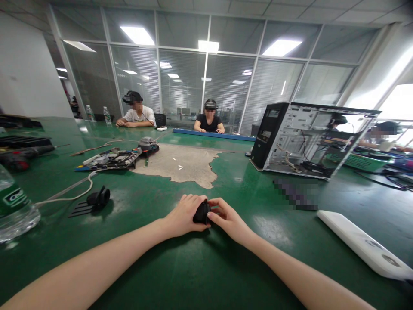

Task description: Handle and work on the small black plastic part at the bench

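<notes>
Between my hands, just above the green tabletop [193, 275], is a small black plastic part [201, 212] whose exact kind I cannot make out. My left hand [182, 214] wraps round it from the left, fingers closed over its far side. From the right, the thumb and fingertips of my right hand [227, 215] pinch the part's right edge. Off to the left lies another black plastic piece [98, 198], with a round collar and several flat prongs.
An open computer case [271, 137] stands at right, a white power bank-like block [358, 241] in front of it. A circuit board [112, 158] lies at left beyond a cable, a water bottle [16, 211] nearer. Two people sit across the table; others are at far right.
</notes>
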The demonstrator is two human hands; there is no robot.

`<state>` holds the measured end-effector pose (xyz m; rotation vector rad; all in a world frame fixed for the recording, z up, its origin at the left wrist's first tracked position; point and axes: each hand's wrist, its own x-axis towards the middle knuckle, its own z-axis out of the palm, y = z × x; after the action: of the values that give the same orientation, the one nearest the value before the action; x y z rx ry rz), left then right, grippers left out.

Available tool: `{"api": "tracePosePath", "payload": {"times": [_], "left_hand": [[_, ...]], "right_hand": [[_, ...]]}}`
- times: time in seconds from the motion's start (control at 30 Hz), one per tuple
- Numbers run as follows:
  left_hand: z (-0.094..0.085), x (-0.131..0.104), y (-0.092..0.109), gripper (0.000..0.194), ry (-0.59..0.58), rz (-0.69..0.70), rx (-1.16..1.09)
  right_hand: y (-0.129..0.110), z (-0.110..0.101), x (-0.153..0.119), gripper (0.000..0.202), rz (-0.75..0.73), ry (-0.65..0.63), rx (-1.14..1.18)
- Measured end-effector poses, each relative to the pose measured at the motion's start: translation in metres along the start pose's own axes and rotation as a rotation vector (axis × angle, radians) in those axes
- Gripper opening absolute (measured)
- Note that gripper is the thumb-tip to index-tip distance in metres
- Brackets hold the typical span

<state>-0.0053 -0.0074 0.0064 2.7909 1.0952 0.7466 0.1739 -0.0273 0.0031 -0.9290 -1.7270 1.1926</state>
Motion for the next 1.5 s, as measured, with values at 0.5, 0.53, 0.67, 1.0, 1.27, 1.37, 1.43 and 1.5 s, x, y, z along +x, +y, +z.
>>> {"api": "tracePosePath", "payload": {"times": [0.5, 0.53, 0.67, 1.0, 1.27, 1.37, 1.43, 1.5], "left_hand": [[0.0018, -0.0001, -0.0007, 0.061, 0.011, -0.007, 0.008], [0.0018, -0.0002, -0.0007, 0.061, 0.010, -0.007, 0.009], [0.0020, -0.0005, -0.0007, 0.060, 0.000, -0.002, 0.009], [0.0016, -0.0004, 0.0004, 0.060, 0.004, 0.003, -0.007], [0.0028, -0.0004, -0.0005, 0.061, 0.017, 0.010, 0.005], [0.0024, -0.0004, 0.0002, 0.062, 0.017, 0.009, -0.004], [0.0017, -0.0005, 0.0007, 0.061, 0.009, 0.008, -0.006], [0.0010, -0.0007, 0.0009, 0.061, 0.002, 0.006, -0.004]], "right_hand": [[0.0028, 0.0006, 0.0002, 0.027, -0.002, 0.011, -0.001], [0.0031, 0.0004, -0.0006, 0.027, -0.001, -0.006, 0.002], [0.0012, 0.0007, -0.0041, 0.028, -0.026, -0.043, 0.037], [0.0016, 0.0003, -0.0001, 0.029, 0.008, 0.021, 0.000], [-0.0006, 0.0011, -0.0039, 0.023, -0.054, 0.017, 0.022], [-0.0012, 0.0013, -0.0019, 0.022, -0.031, 0.047, -0.001], [0.0000, 0.0009, -0.0010, 0.025, -0.019, 0.040, -0.010], [0.0014, 0.0007, -0.0013, 0.027, -0.006, 0.015, -0.011]]}}
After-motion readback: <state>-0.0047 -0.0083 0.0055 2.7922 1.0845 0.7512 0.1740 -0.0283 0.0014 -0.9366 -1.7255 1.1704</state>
